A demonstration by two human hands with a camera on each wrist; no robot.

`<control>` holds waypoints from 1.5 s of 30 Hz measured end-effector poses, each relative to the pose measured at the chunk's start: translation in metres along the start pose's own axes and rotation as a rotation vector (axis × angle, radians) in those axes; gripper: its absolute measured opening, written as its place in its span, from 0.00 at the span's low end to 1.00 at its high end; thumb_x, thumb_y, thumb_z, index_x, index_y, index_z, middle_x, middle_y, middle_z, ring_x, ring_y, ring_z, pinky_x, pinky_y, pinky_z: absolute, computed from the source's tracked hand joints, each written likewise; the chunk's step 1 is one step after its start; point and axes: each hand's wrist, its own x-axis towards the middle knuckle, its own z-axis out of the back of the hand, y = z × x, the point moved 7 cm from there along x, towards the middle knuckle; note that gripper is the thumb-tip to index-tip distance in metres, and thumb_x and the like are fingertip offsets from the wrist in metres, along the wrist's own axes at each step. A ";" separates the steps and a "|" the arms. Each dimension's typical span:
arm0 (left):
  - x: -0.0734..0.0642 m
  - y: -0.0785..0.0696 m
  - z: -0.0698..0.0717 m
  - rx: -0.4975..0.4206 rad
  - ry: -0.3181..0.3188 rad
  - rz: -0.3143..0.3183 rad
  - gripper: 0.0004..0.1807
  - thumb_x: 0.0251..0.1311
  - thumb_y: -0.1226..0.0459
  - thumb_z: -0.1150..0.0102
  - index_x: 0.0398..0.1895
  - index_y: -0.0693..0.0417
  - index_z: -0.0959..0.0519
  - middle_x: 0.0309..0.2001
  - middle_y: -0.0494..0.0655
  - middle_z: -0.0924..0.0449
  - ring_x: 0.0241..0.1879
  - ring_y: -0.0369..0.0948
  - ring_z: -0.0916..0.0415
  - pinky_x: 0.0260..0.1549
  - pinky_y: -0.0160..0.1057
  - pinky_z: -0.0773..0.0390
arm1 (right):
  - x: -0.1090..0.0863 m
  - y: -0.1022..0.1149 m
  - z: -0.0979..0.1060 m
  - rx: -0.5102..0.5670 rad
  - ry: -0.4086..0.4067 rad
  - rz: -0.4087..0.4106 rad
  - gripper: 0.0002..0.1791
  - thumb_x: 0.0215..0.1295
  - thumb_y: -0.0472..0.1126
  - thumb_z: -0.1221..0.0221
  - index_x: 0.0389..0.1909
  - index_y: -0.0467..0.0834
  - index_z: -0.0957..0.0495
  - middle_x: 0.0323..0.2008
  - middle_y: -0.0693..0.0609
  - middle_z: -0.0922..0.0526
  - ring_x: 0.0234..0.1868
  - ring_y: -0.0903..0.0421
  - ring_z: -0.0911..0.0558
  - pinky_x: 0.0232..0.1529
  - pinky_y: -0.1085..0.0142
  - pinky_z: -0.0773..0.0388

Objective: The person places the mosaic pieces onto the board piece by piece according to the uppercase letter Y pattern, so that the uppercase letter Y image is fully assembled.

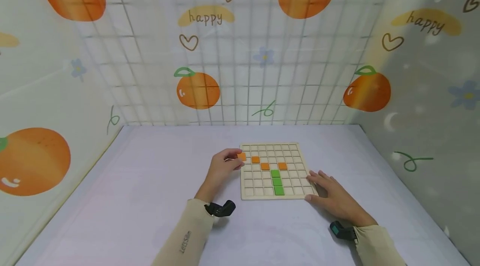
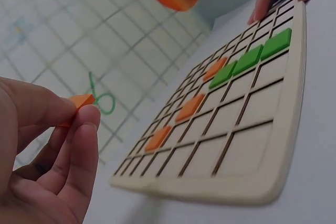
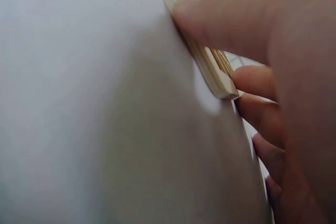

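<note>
A wooden grid board lies flat on the table in the head view. My left hand pinches an orange square tile between thumb and fingers, just beyond the board's left edge; in the left wrist view that tile is held up, partly covered by the fingertips. Three green tiles form a column rising from the near rim. Orange tiles sit in other cells: one upper left, one lower, one farther right. My right hand touches the board's near right corner, fingers mostly straight.
The white table runs back to a wire grid behind a printed curtain with oranges. Curtain walls stand at left and right. Black devices are strapped on the left wrist and the right wrist.
</note>
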 end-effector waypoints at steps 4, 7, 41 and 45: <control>0.006 -0.006 -0.019 -0.036 0.084 -0.011 0.17 0.62 0.71 0.37 0.55 0.58 0.18 0.44 0.55 0.25 0.40 0.43 0.16 0.42 0.37 0.17 | 0.001 0.000 -0.001 -0.013 0.001 0.000 0.44 0.60 0.64 0.35 0.70 0.40 0.30 0.74 0.42 0.37 0.76 0.36 0.49 0.71 0.38 0.56; 0.009 -0.011 -0.030 -0.072 0.129 -0.025 0.18 0.63 0.71 0.37 0.56 0.60 0.19 0.43 0.55 0.26 0.41 0.45 0.16 0.43 0.38 0.17 | 0.001 0.000 -0.001 -0.013 -0.001 0.004 0.45 0.60 0.64 0.35 0.70 0.40 0.30 0.74 0.42 0.37 0.76 0.37 0.49 0.71 0.38 0.57; 0.025 0.002 -0.089 -0.016 0.204 -0.021 0.08 0.65 0.70 0.38 0.45 0.58 0.16 0.38 0.51 0.19 0.34 0.43 0.16 0.36 0.39 0.17 | 0.002 -0.002 -0.001 -0.015 -0.008 -0.002 0.45 0.59 0.65 0.35 0.70 0.41 0.31 0.74 0.43 0.38 0.76 0.37 0.49 0.72 0.39 0.58; 0.028 0.005 -0.094 -0.010 0.197 0.002 0.07 0.64 0.70 0.37 0.43 0.57 0.16 0.39 0.49 0.18 0.34 0.40 0.17 0.37 0.39 0.17 | 0.001 -0.003 -0.003 -0.008 -0.003 0.000 0.45 0.59 0.64 0.34 0.70 0.40 0.30 0.74 0.44 0.38 0.77 0.38 0.49 0.72 0.39 0.57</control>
